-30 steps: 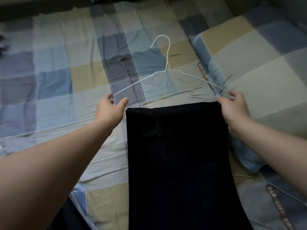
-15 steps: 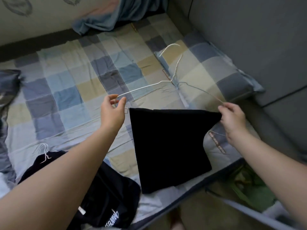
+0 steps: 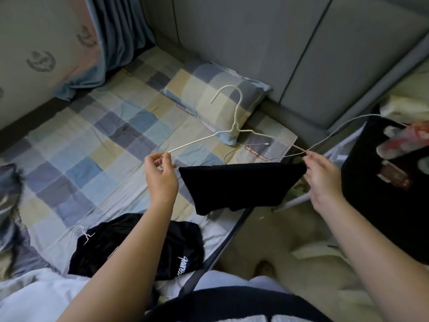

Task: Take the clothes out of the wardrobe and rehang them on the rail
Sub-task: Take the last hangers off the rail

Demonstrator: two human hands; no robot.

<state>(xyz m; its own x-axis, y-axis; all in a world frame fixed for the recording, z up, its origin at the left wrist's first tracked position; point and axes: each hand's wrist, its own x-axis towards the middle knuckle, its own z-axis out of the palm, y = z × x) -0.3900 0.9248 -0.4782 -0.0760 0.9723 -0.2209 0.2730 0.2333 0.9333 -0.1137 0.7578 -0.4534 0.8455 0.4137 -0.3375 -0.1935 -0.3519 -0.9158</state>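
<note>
Garment (image 3: pixel 236 184) and hanger (image 3: pixel 234 129) higher, between fingers (image 3: pixel 162 159)

White wire hanger (image 3: pixel 235 119). Folded garment (image 3: pixel 239 184): plain black. Bedsheet (image 3: pixel 92 140) and pillow (image 3: pixel 209 94): matching checks of blue, beige, grey. Second garment (image 3: pixel 181 249): black, small white lettering. Curtain (image 3: pixel 118 31): dull blue.

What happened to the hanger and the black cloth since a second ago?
The white hanger with the black cloth over its bar rose off the bed and swung right, toward the bed's edge. The left hand and right hand still pinch its two ends, and the cloth stays draped over it.
</note>
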